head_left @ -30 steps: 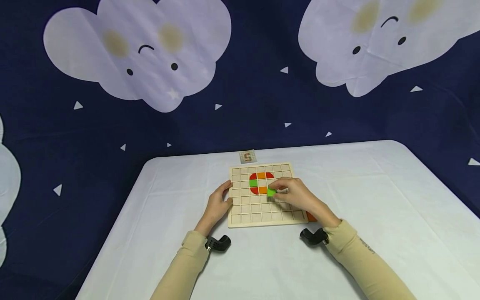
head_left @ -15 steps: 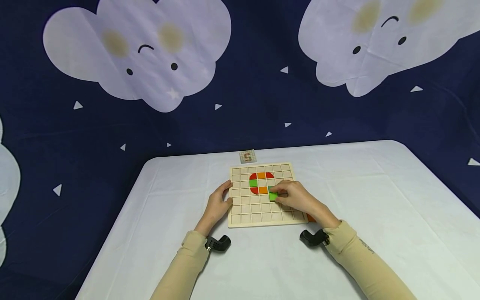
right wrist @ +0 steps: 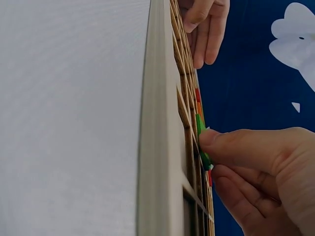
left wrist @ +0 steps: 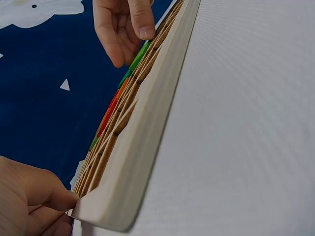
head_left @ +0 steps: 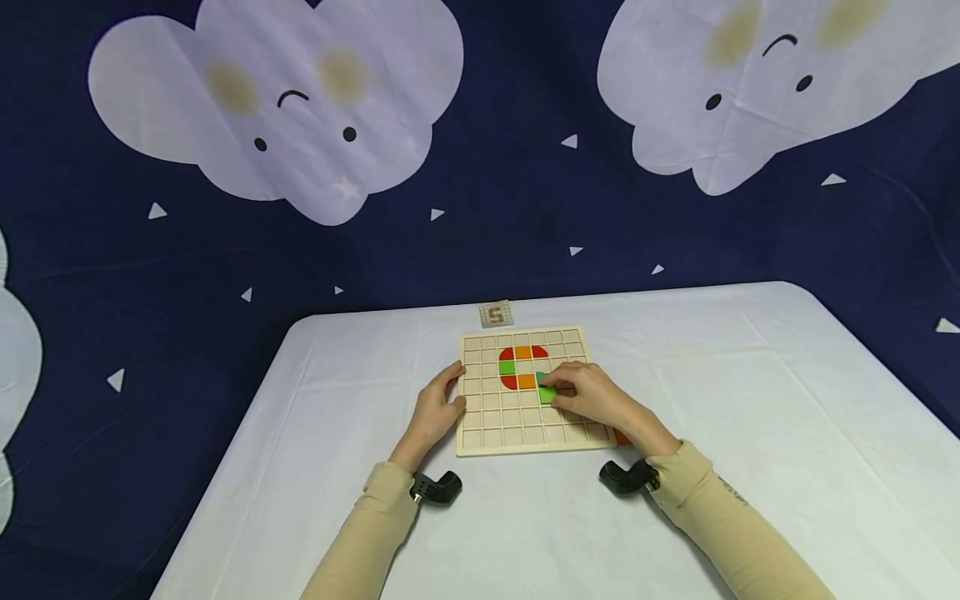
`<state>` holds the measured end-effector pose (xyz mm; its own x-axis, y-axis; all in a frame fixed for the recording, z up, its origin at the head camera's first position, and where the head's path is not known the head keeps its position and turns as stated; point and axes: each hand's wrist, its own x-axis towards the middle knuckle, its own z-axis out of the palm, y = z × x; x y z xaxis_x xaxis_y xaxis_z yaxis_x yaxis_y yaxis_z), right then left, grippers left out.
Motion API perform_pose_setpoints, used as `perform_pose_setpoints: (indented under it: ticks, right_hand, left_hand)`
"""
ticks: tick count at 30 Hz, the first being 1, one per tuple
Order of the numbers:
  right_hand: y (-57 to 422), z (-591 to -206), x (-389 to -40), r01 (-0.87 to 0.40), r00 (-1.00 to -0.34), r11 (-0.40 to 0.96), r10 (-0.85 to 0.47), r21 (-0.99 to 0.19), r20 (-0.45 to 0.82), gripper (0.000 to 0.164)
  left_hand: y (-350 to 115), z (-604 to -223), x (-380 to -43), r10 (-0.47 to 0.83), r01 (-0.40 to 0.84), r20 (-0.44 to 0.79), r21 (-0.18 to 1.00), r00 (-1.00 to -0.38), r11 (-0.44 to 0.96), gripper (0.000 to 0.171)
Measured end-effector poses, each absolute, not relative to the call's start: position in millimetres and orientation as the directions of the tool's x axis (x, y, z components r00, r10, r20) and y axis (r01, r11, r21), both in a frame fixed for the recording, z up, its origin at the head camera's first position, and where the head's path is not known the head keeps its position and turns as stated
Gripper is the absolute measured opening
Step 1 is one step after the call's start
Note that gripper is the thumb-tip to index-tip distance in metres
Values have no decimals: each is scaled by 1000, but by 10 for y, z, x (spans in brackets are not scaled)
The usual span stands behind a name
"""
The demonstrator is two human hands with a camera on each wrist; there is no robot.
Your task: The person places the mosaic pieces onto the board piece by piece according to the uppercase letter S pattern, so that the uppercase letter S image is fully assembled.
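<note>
A square wooden grid board (head_left: 498,437) lies on the table. My left hand (head_left: 433,408) holds its left edge, with thumb and fingertips spread along it; the thumb rests on the edge in the left wrist view. Over the board's middle, my right hand (head_left: 592,392) pinches a light green tile (head_left: 547,396) between thumb and fingers. A dark green piece (head_left: 540,379) shows just beyond that tile, partly under the fingertips. Red, orange and green pieces form a rounded shape: a red piece (head_left: 508,382), an orange tile (head_left: 527,381) and a green tile (head_left: 507,367) are among them.
Behind the board lies a small card (head_left: 497,314) with a grid pattern on it. Something orange (head_left: 622,436) shows beside the board's right edge, partly beneath the right forearm. A white cloth (head_left: 360,367) covers the table, and a dark blue cloud-print backdrop (head_left: 517,200) stands behind.
The right hand has shifted slightly right and toward the near side, with the light green tile lower on the board. The dark green piece has come into sight. The left hand stays put.
</note>
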<state>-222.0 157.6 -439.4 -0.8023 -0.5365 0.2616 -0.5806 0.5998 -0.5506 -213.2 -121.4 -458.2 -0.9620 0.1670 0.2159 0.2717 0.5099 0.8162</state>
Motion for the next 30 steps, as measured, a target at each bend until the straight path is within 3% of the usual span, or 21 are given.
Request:
perform_pose_setpoints:
  ticks: [8, 15, 21, 30]
  right_hand:
    - [1685, -4212, -2189, -537, -829, 532, -479, -655, 290, 26]
    - [2060, -3973, -2125, -526, -847, 550, -406, -649, 343, 29]
    - [2384, -3930, -1980, -455, -889, 608, -352, -651, 292, 29]
    - [2659, -4030, -1799, -431, -899, 629, -365, -648, 243, 30]
  left_hand:
    - [-1213, -4598, -2139, 163, 267, 213, 818, -963, 509, 60]
    - [-1213, -4576, -2139, 163, 278, 226, 809, -960, 517, 60]
    - [-1212, -4578, -2140, 166, 271, 215, 811, -962, 519, 60]
    - [-1220, -4596, -2156, 166, 261, 203, 812, -965, 523, 60]
